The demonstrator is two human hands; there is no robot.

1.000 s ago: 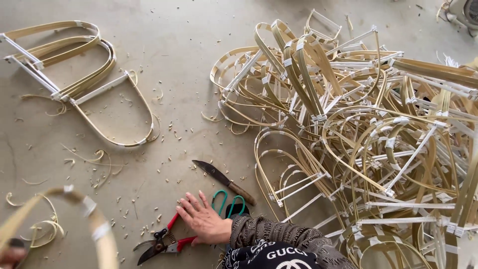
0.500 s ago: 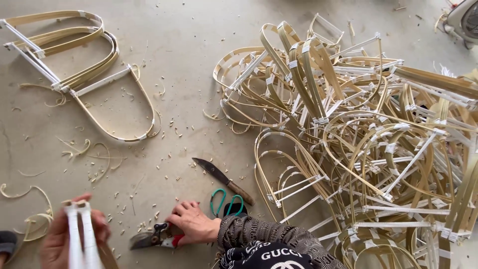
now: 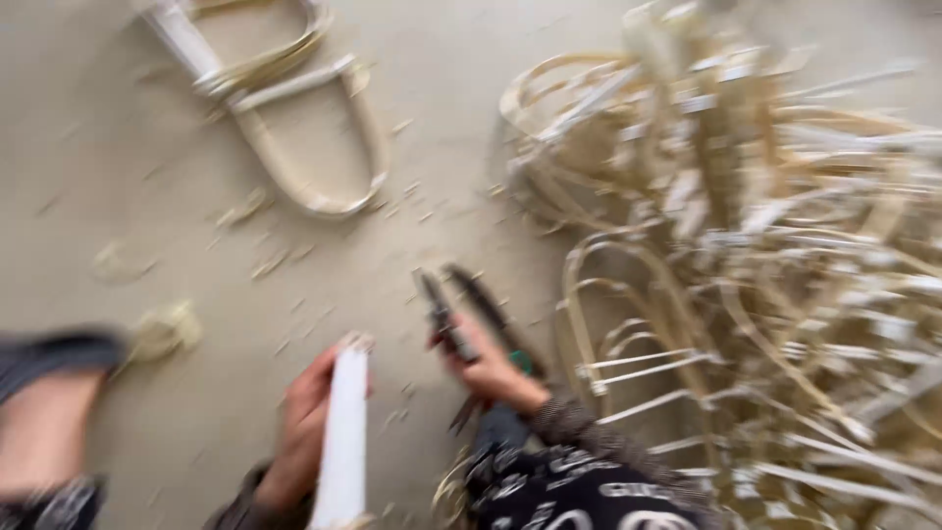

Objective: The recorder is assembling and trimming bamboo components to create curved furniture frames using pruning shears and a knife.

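Head view, strongly motion-blurred; fine detail is lost throughout. Nearest the camera, the dark patterned sleeve [image 3: 579,486] of the right arm is cut off by the bottom edge, as is a blurred knee or foot [image 3: 44,432] at lower left. The left hand [image 3: 304,432] is closed around a pale flat strip [image 3: 343,432], fingers wrapped about its left edge; the strip's long axis runs nearly upright in the frame, its upper end pointing away from the person and its lower end cut off at the bottom edge. The right hand [image 3: 486,368] is clenched on a pair of pruning shears [image 3: 446,329], whose dark blades point up and to the left, away from the body; the handles are hidden inside the fist. A dark knife-like tool [image 3: 481,294] lies just beside the shears on the floor, and a green scissor handle [image 3: 520,361] shows only as a sliver behind the right hand.

Between the hands and the far edge lies open floor [image 3: 128,196], strewn with pale shavings [image 3: 260,260]. At upper left, a finished bent frame [image 3: 314,147] lies flat, partly cut off by the top edge. The right half is filled by a pile of bent frames [image 3: 765,255], running out of frame on the right and at the bottom; individual pieces cannot be told apart.
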